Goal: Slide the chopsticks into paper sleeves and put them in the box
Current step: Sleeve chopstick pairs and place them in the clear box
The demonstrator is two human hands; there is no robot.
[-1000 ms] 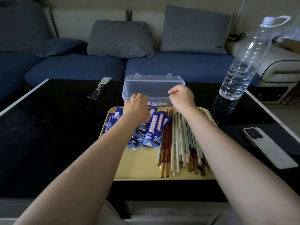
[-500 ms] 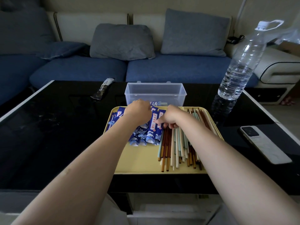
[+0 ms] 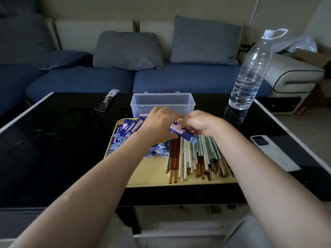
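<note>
A yellow tray (image 3: 148,178) sits on the black glossy bench (image 3: 53,149), and most of the work looks to be ahead. On the tray's right half lies a thick heap of loose chopsticks (image 3: 195,158) in brown, cream and mint, none of them wrapped as far as can be seen. On its left half a pile of blue paper sleeves (image 3: 125,135) with a wave print lies fanned out, partly covered by the left forearm. The right hand (image 3: 200,124) hovers over the far end of the chopsticks with its fingers curled around one blue sleeve (image 3: 184,134), which slants down toward the near right; whether a chopstick is already inside it cannot be told. The left hand (image 3: 161,122) is just beside the right one, knuckles up, reaching to the far end of that same sleeve; its fingers are hidden beneath the hand, so whether they pinch the sleeve or are only near it cannot be told. Just beyond the tray stands the clear plastic box (image 3: 162,102), open, with a glimpse of something blue and white low against its near wall, which may be a few finished sets, though the hands block most of it. Judging by the size of both piles, only a small share is done, and this sleeve is one of many to fill and drop in.
</note>
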